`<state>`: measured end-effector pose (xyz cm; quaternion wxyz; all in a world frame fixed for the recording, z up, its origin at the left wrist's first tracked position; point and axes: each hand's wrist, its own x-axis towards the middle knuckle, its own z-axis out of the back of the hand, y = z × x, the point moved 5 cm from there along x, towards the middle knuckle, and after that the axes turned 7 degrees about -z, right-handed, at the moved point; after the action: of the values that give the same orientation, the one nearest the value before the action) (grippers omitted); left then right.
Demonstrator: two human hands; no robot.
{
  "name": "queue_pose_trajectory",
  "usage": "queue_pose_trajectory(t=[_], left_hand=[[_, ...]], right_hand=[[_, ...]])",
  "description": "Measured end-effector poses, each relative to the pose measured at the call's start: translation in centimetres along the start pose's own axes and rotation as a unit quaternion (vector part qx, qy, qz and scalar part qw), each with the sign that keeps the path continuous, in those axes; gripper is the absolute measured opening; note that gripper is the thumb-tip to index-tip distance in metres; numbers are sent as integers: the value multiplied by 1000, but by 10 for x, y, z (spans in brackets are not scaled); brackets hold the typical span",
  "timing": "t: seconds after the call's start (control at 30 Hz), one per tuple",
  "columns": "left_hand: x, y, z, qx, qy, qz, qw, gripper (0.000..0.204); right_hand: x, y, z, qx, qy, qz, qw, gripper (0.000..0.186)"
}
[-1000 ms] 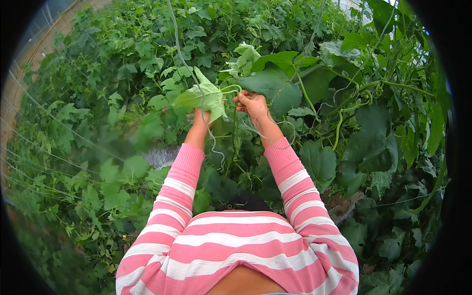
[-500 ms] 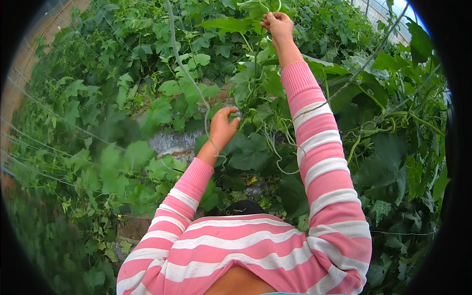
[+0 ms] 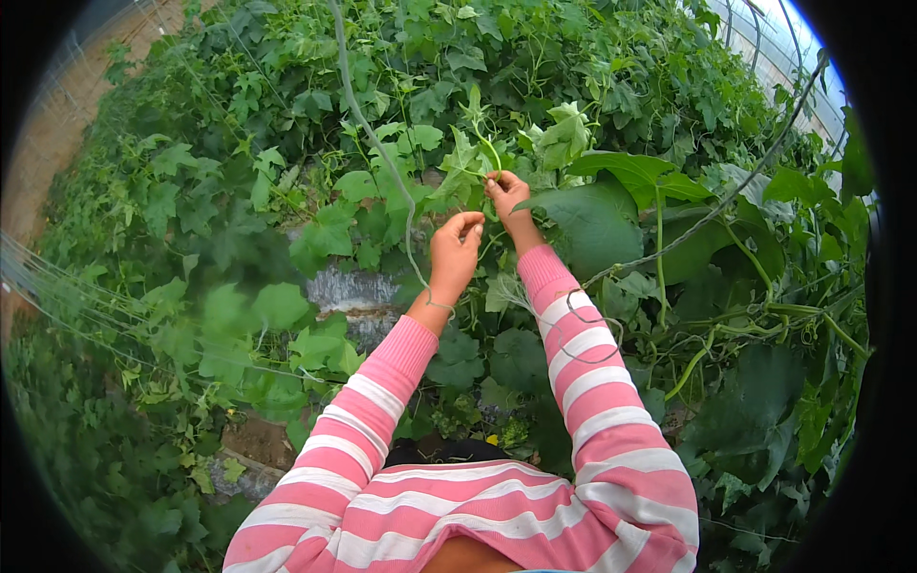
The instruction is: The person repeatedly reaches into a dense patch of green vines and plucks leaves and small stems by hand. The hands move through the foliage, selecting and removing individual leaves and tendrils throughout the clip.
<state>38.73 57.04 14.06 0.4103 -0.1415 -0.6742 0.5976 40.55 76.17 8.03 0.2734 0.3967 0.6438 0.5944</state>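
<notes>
Green vines [image 3: 239, 191] fill nearly everything around me, climbing toward the arched greenhouse frame [image 3: 764, 48] at the upper right, with bare soil [image 3: 57, 124] showing at the far left. One big leaf [image 3: 592, 224] hangs just right of my hands, and a thin support string [image 3: 377, 143] drops from above past my left wrist. Half a second ago my right arm was stretched high overhead and my left sat lower, by itself; now both have come together at chest height in front of me. My right hand [image 3: 506, 196] is pinched shut on the shoot [image 3: 473, 158], a young vine tip with small pale leaves, just above my knuckles. My left hand [image 3: 454, 253] is half open, fingers curled and loose, holding nothing I can make out, just beside the string and just below the shoot. I judge the shoot has been drawn down toward the string.
</notes>
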Motion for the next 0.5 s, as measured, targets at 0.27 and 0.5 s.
queue_pose_trajectory(t=[0.27,0.5], left_hand=[[98,43,-9,-95,-74,224,967,24],[113,72,-11,-157,-69,232,957,20]], right_hand=[[-41,-19,-27,-23,11,95,995,13],[-34,22,-18,-138,-37,103,984,19]])
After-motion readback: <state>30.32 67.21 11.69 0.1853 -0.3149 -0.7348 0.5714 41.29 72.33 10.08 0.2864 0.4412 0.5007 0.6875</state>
